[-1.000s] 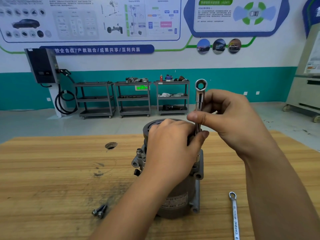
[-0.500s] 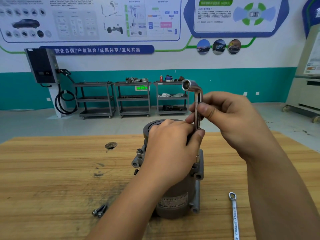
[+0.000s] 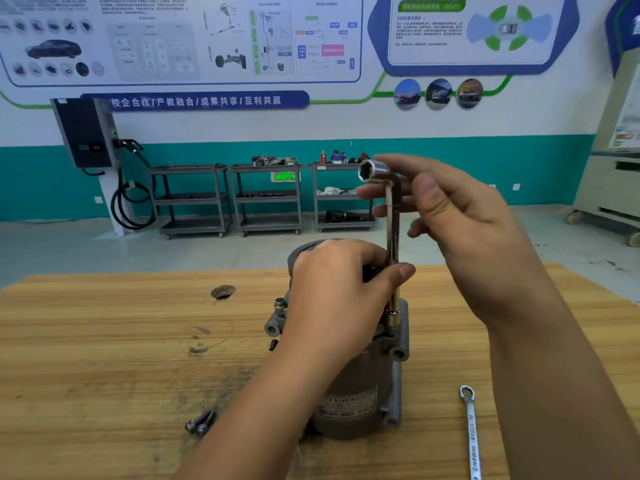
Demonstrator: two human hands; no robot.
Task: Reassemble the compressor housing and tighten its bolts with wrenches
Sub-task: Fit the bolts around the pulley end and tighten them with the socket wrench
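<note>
A grey compressor housing point(image 3: 349, 393) stands upright on the wooden table point(image 3: 104, 358). My left hand point(image 3: 332, 292) lies curled over its top, thumb and forefinger pinching the shaft of an L-shaped socket wrench point(image 3: 393, 230). The wrench stands vertical, its lower socket on a bolt at the housing's right flange and its upper socket pointing left. My right hand point(image 3: 464, 230) is at the wrench's upper bend, fingers fairly straight behind the shaft and thumb off it. Two loose bolts point(image 3: 201, 424) lie at the front left of the housing.
A chrome ring spanner point(image 3: 471, 434) lies on the table to the right of the housing. A round hole point(image 3: 222, 292) is in the tabletop at the back left. Shelf carts point(image 3: 266, 199) stand far off by the wall.
The wrench's upper socket has swung round to the left. My right hand has loosened from a pinch on the shaft to straighter fingers. My left hand has stayed on the housing.
</note>
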